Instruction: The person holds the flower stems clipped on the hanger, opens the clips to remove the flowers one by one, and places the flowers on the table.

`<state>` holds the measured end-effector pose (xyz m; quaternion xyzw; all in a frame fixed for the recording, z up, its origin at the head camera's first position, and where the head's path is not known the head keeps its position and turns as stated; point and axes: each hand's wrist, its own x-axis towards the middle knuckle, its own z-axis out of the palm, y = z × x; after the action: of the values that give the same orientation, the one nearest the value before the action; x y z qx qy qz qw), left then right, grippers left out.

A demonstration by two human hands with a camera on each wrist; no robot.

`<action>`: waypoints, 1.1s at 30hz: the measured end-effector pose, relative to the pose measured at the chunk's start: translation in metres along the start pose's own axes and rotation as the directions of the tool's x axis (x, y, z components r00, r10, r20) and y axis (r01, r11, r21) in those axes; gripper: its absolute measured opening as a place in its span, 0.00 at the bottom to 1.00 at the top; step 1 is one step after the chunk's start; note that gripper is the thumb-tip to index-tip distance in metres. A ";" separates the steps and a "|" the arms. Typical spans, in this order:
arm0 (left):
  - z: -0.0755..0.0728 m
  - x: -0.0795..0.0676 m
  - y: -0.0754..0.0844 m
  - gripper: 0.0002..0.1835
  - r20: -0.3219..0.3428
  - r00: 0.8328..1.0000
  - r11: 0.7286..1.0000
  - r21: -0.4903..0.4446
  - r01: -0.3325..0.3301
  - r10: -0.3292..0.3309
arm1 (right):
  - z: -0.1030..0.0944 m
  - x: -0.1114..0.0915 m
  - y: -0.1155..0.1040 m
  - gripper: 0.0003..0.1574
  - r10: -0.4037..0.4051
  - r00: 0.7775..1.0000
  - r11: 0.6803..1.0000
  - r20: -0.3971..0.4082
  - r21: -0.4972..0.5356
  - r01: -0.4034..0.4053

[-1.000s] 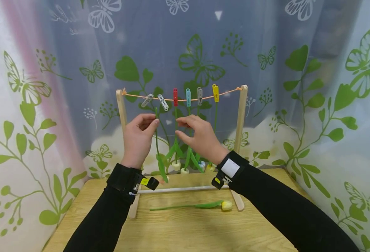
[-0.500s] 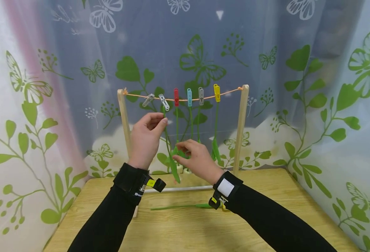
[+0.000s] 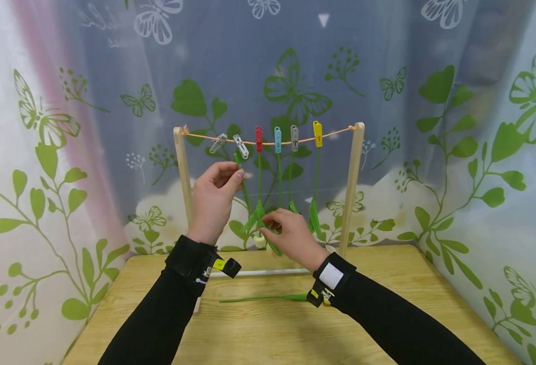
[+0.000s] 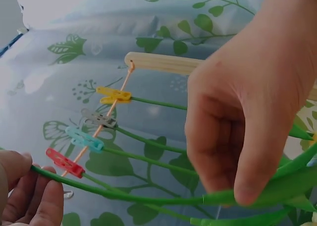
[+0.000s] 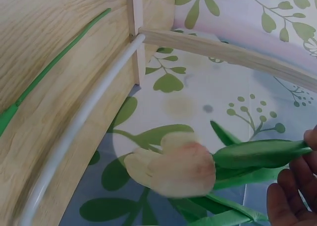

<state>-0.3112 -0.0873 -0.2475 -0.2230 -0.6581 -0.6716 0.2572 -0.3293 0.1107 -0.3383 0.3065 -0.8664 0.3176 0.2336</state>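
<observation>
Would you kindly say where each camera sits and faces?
Head: on the head, facing forward-down at the frame; left hand, right hand, sleeves show.
Left wrist: on that wrist, facing right across the clips; both hands show.
Right wrist: on that wrist, facing left past a bloom; right fingers show.
Head and left wrist share the clips.

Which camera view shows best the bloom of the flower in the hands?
The right wrist view: the bloom is close and uncovered, cream with a pink blush. The left wrist view shows the flower's stem and leaf; the bloom seems out of frame. In the head view, near the right hand, I cannot make it out clearly.
</observation>
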 end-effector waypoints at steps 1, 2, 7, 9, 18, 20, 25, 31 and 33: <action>-0.001 0.000 -0.001 0.12 0.002 1.000 1.000 -0.008 0.001 -0.001 | -0.002 -0.001 0.001 0.12 0.000 1.000 1.000 -0.001 -0.007 0.000; -0.001 0.000 -0.002 0.12 0.004 1.000 1.000 -0.013 0.004 -0.004 | -0.003 -0.002 0.002 0.12 0.002 1.000 1.000 -0.004 -0.012 -0.002; -0.007 -0.001 -0.006 0.14 0.018 0.999 0.999 -0.022 0.034 -0.033 | -0.015 -0.005 0.008 0.11 -0.032 0.999 0.997 -0.032 -0.075 0.029; -0.009 -0.002 -0.006 0.15 0.019 0.999 0.999 -0.013 0.048 -0.048 | -0.020 -0.006 0.010 0.10 -0.068 0.997 0.990 -0.043 -0.124 0.062; -0.020 -0.004 -0.009 0.16 0.017 0.996 0.996 -0.007 0.086 -0.086 | -0.044 -0.004 0.011 0.12 -0.202 0.977 0.941 -0.070 -0.290 0.174; -0.025 -0.006 -0.011 0.18 0.025 0.996 0.996 0.011 0.090 -0.090 | -0.048 -0.003 0.012 0.11 -0.234 0.970 0.927 -0.070 -0.318 0.201; -0.041 -0.008 -0.016 0.19 0.056 0.996 0.984 0.168 0.065 -0.075 | -0.055 -0.001 0.012 0.10 -0.300 0.953 0.886 -0.033 -0.380 0.266; -0.056 -0.012 -0.019 0.16 0.140 0.984 0.921 0.386 0.048 -0.110 | -0.064 -0.001 0.012 0.09 -0.318 0.948 0.869 -0.006 -0.401 0.289; -0.059 -0.013 -0.019 0.15 0.167 0.980 0.897 0.442 0.027 -0.112 | -0.066 -0.001 0.012 0.09 -0.317 0.948 0.867 -0.007 -0.408 0.287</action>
<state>-0.3110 -0.1454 -0.2723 -0.1981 -0.8209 -0.4914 0.2131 -0.3228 0.1647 -0.2984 0.3718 -0.8451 0.1035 0.3700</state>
